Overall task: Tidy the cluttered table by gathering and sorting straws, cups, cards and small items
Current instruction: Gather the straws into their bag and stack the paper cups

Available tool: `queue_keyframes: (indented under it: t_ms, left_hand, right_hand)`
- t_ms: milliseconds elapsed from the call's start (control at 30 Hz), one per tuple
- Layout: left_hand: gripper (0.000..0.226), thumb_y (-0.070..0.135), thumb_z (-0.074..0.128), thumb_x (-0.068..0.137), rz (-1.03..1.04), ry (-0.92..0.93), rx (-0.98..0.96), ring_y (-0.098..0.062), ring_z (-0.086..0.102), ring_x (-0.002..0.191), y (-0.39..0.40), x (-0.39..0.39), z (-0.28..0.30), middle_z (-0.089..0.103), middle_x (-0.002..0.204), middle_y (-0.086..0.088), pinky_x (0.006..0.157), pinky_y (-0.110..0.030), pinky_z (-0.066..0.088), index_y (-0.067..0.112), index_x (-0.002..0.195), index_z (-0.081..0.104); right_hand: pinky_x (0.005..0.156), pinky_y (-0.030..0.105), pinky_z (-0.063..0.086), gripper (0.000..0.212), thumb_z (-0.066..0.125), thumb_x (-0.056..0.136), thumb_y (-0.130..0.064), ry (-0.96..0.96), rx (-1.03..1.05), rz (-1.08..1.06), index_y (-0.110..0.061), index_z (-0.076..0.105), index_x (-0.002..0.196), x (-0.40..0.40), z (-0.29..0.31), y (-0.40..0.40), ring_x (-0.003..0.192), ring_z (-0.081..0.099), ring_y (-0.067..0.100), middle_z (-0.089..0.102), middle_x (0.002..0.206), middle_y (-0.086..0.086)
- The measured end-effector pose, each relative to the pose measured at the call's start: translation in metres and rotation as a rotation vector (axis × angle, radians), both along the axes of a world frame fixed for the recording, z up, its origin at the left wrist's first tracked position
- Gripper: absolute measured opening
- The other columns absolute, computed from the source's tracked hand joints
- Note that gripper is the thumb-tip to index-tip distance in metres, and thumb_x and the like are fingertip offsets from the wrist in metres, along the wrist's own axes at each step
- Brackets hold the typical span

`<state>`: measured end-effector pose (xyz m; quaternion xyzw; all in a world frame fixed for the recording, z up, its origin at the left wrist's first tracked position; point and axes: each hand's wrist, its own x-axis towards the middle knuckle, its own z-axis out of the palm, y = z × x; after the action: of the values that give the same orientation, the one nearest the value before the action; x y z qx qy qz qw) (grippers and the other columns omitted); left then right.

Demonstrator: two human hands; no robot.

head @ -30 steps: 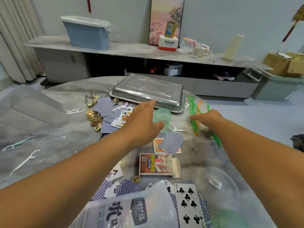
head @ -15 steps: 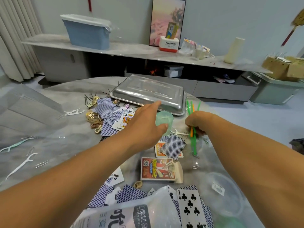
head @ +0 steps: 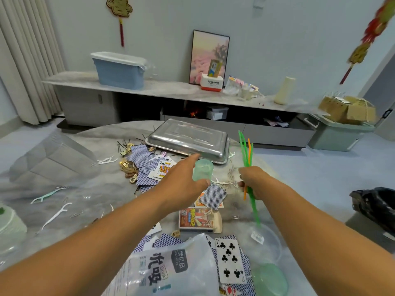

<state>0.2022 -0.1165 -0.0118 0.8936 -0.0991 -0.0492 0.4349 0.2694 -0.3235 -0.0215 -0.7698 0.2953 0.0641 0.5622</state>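
Left hand (head: 181,184) grips the pale green cup (head: 202,172) near mid-tabletop (head: 64,201), just in front of the steel tray (head: 188,144), while right hand (head: 252,182) is closed round a bunch of green & orange straws (head: 246,152), upright, ends sticking out above & below the fist.

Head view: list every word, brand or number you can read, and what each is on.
"Panasonic": white and red box on the sideboard.
"7", with clubs: face-up playing card.
"Drink": plastic bag at the near edge; its large Chinese characters are too skewed to read surely.
Card box: print blurred.
King card: corner mark too small.
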Motion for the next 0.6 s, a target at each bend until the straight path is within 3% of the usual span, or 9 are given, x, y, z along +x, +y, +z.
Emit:
queue_keyframes:
  t_ms: [67,133,233,300,333,433,500,600]
  left_hand:
    - [0.074,0.043,0.063,0.098,0.014,0.046,-0.11,-0.005,0.053,0.108,-0.001,-0.015,0.008,0.041,0.154,0.006,0.073,-0.016,0.041,0.035,0.159,0.021]
    - [0.069,0.045,0.06,0.099,0.048,0.11,-0.26,-0.005,0.052,0.103,-0.007,-0.03,0.014,0.047,0.147,0.005,0.067,-0.017,0.039,0.032,0.157,0.026]
    - [0.049,0.047,0.052,0.102,0.173,0.232,-0.487,-0.012,0.056,0.104,-0.018,-0.056,0.022,0.054,0.139,0.001,0.086,-0.03,0.049,0.025,0.146,0.046]
    - [0.031,0.046,0.046,0.105,0.311,0.308,-0.6,-0.022,0.061,0.106,-0.024,-0.071,0.021,0.065,0.126,-0.008,0.102,-0.045,0.05,0.022,0.116,0.061]
    - [0.032,0.047,0.044,0.105,0.393,0.355,-0.67,-0.025,0.062,0.102,-0.026,-0.077,0.019,0.068,0.116,-0.012,0.1,-0.046,0.05,0.02,0.106,0.061]
    - [0.051,0.054,0.038,0.105,0.578,0.51,-0.926,-0.028,0.065,0.078,-0.024,-0.101,0.015,0.073,0.093,-0.013,0.074,-0.039,0.055,0.009,0.111,0.061]
    - [0.063,0.061,0.032,0.104,0.585,0.633,-1.118,-0.026,0.066,0.075,-0.018,-0.116,0.011,0.073,0.094,-0.016,0.066,-0.035,0.054,0.007,0.119,0.06]
    - [0.076,0.068,0.028,0.101,0.485,0.738,-1.494,-0.034,0.068,0.104,-0.016,-0.132,0.009,0.069,0.115,-0.023,0.094,-0.046,0.053,0.006,0.136,0.054]
  right_hand:
    - [0.052,0.025,0.044,0.025,0.043,0.108,-0.031,0.008,0.096,0.038,-0.012,0.05,0.092,-0.02,0.009,0.008,0.057,0.055,0.017,0.054,0.073,0.005]
    - [0.052,0.026,0.047,0.028,0.043,0.108,-0.035,-0.06,0.264,0.093,-0.012,0.053,0.094,-0.039,0.02,0.02,0.055,0.06,0.017,0.056,0.068,0.004]
    - [0.053,0.028,0.048,0.025,0.044,0.109,-0.029,-0.19,0.472,0.131,-0.009,0.055,0.098,-0.076,0.041,0.048,0.051,0.059,0.015,0.056,0.061,0.002]
    - [0.055,0.029,0.046,0.023,0.044,0.109,-0.026,-0.273,0.577,0.135,-0.008,0.054,0.098,-0.099,0.054,0.066,0.051,0.056,0.015,0.053,0.06,0.002]
    - [0.056,0.029,0.045,0.022,0.044,0.109,-0.024,-0.318,0.617,0.124,-0.008,0.053,0.097,-0.109,0.059,0.074,0.052,0.055,0.015,0.052,0.06,0.001]
    - [0.057,0.027,0.045,0.02,0.044,0.108,-0.021,-0.468,0.689,0.082,-0.01,0.053,0.093,-0.137,0.074,0.092,0.054,0.055,0.015,0.052,0.058,0.0]
    - [0.057,0.027,0.047,0.023,0.042,0.109,-0.023,-0.547,0.704,0.072,-0.011,0.053,0.093,-0.152,0.081,0.098,0.055,0.056,0.014,0.053,0.061,0.0]
    - [0.06,0.027,0.052,0.023,0.044,0.109,-0.023,-0.6,0.671,0.137,-0.009,0.055,0.095,-0.175,0.084,0.107,0.059,0.062,0.016,0.057,0.065,0.002]
